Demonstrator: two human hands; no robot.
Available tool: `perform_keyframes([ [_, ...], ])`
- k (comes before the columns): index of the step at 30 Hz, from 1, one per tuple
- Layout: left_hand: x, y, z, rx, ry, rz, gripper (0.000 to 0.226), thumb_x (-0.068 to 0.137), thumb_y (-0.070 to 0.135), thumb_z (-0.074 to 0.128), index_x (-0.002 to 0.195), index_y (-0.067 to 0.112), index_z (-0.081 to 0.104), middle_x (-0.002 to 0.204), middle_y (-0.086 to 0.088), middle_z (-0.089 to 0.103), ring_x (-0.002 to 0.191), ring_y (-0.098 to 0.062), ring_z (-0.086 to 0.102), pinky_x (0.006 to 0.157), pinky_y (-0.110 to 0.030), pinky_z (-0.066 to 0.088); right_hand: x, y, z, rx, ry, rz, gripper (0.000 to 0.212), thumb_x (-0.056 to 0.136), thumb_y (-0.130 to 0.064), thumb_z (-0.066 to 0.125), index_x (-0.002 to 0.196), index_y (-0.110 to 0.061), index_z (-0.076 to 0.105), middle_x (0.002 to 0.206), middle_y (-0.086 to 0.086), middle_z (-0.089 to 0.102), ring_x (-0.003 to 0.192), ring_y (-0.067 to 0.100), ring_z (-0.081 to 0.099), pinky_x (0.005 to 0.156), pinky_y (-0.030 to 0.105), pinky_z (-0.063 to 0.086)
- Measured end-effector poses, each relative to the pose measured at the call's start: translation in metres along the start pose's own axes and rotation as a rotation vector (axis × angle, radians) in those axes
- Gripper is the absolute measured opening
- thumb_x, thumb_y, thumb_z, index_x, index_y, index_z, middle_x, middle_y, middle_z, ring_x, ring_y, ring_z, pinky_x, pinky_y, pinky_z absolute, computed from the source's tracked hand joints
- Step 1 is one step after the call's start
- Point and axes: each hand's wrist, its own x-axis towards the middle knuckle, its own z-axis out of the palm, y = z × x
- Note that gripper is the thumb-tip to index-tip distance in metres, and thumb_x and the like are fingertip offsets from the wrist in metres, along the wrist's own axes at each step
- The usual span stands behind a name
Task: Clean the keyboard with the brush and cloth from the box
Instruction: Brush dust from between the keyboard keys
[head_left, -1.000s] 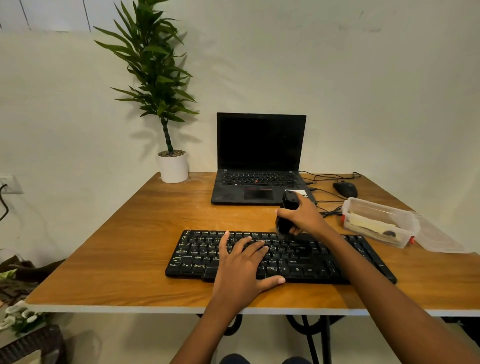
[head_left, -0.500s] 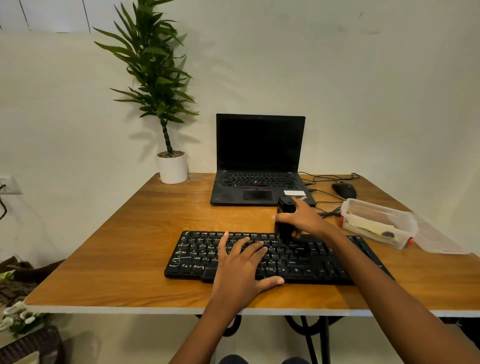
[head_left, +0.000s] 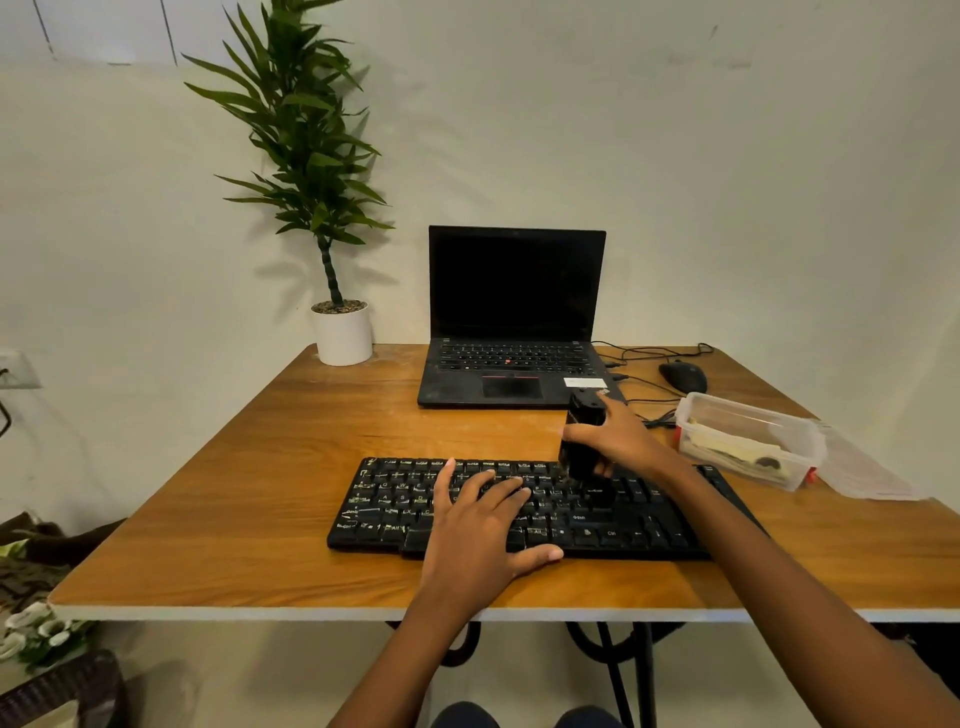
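Note:
A black keyboard (head_left: 639, 525) lies near the front edge of the wooden table (head_left: 260, 493). My left hand (head_left: 480, 530) rests flat on its middle keys with the fingers spread. My right hand (head_left: 618, 441) grips an upright black brush (head_left: 582, 436) whose lower end touches the keyboard's top rows, right of centre. A clear plastic box (head_left: 748, 439) stands open to the right of the keyboard, with a pale folded cloth (head_left: 737, 449) and a small dark item inside it.
A black open laptop (head_left: 514, 322) sits behind the keyboard, with a black mouse (head_left: 683, 376) and loose cables (head_left: 649, 356) to its right. The box's clear lid (head_left: 862, 467) lies at the right edge. A potted plant (head_left: 340, 332) stands at the back left corner.
My right hand has brought the brush down and slightly left along the keyboard's upper rows. The left hand has stayed on the keys.

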Motion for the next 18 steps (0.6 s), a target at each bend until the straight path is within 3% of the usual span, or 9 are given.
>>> perform_keyframes([
  [3, 0.0, -0.001, 0.001, 0.009, 0.011, 0.001, 0.08, 0.082, 0.082, 0.015, 0.106, 0.031, 0.071, 0.112, 0.016, 0.068, 0.11, -0.011, 0.061, 0.11, -0.05, 0.01, -0.006, -0.002, 0.001, -0.013, 0.042, -0.036, 0.039, 0.085, -0.03, 0.065, 0.115, -0.016, 0.045, 0.083, 0.002, 0.063, 0.052, 0.015, 0.058, 0.045, 0.022, 0.048],
  [5, 0.001, 0.0, 0.001, 0.016, 0.015, 0.003, 0.08, 0.082, 0.082, 0.015, 0.106, 0.031, 0.071, 0.113, 0.015, 0.067, 0.11, -0.011, 0.061, 0.109, -0.051, 0.013, -0.013, -0.003, 0.007, -0.035, 0.005, -0.063, 0.041, 0.084, -0.031, 0.066, 0.116, -0.021, 0.043, 0.084, 0.001, 0.063, 0.052, 0.013, 0.058, 0.043, 0.019, 0.047],
  [8, 0.0, -0.001, 0.002, 0.021, 0.014, 0.01, 0.08, 0.082, 0.082, 0.015, 0.107, 0.03, 0.071, 0.113, 0.015, 0.068, 0.111, -0.011, 0.061, 0.109, -0.051, 0.014, -0.019, -0.003, 0.011, -0.049, 0.086, -0.102, 0.038, 0.084, -0.032, 0.066, 0.112, -0.026, 0.04, 0.085, -0.003, 0.06, 0.053, 0.013, 0.06, 0.044, 0.02, 0.048],
  [12, 0.001, -0.001, 0.001, 0.017, 0.015, 0.004, 0.079, 0.081, 0.082, 0.017, 0.107, 0.031, 0.071, 0.113, 0.015, 0.067, 0.111, -0.011, 0.061, 0.109, -0.051, 0.012, -0.019, -0.004, 0.006, -0.019, -0.054, -0.043, 0.034, 0.084, -0.029, 0.066, 0.108, -0.022, 0.043, 0.084, 0.002, 0.063, 0.05, 0.012, 0.058, 0.044, 0.019, 0.048],
  [15, 0.0, -0.001, 0.002, 0.019, 0.018, 0.007, 0.079, 0.081, 0.082, 0.017, 0.106, 0.031, 0.071, 0.113, 0.015, 0.067, 0.111, -0.011, 0.061, 0.11, -0.051, 0.011, -0.019, -0.004, 0.008, -0.01, 0.035, -0.074, 0.031, 0.083, -0.028, 0.068, 0.104, -0.019, 0.046, 0.079, 0.004, 0.065, 0.048, 0.015, 0.06, 0.043, 0.023, 0.049],
  [18, 0.001, -0.001, 0.002, 0.021, 0.02, 0.002, 0.08, 0.081, 0.083, 0.016, 0.106, 0.031, 0.071, 0.113, 0.015, 0.067, 0.111, -0.011, 0.061, 0.109, -0.051, 0.013, -0.02, -0.005, 0.014, -0.007, -0.018, -0.064, 0.035, 0.082, -0.029, 0.068, 0.107, -0.02, 0.045, 0.08, 0.003, 0.065, 0.048, 0.014, 0.06, 0.042, 0.021, 0.048],
])
